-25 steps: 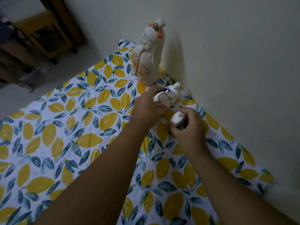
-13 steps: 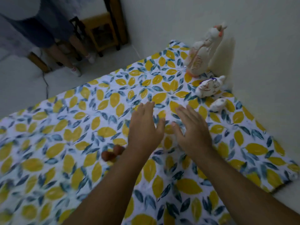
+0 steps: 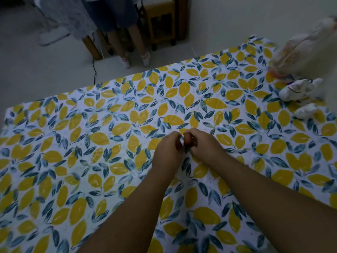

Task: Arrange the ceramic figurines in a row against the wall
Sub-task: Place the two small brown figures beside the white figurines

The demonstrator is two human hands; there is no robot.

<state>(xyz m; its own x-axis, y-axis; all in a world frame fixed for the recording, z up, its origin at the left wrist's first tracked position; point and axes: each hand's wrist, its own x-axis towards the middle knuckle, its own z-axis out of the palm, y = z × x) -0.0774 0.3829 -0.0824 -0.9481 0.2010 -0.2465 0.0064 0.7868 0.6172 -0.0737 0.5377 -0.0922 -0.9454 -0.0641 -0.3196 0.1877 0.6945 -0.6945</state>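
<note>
Three white ceramic figurines stand in a line along the wall at the right: a tall, blurred one (image 3: 300,46), a medium one with painted lines (image 3: 299,89) and a small one (image 3: 308,110). Mid-table, a small brown figurine (image 3: 187,139) shows between my two hands. My right hand (image 3: 206,143) curls its fingers round the brown figurine from the right. My left hand (image 3: 167,148) pinches its left side with bent fingers. Most of the brown piece is hidden by the fingers.
A cloth printed with yellow lemons and blue leaves (image 3: 91,143) covers the table. Beyond its far edge a person's legs in white socks (image 3: 135,57) stand on the pale floor beside a wooden stool (image 3: 161,21). A dark cable (image 3: 94,70) lies there.
Both hands let go of the medium and small white figurines by the wall, drew back to mid-table and closed on the small brown figurine. My view swung left.
</note>
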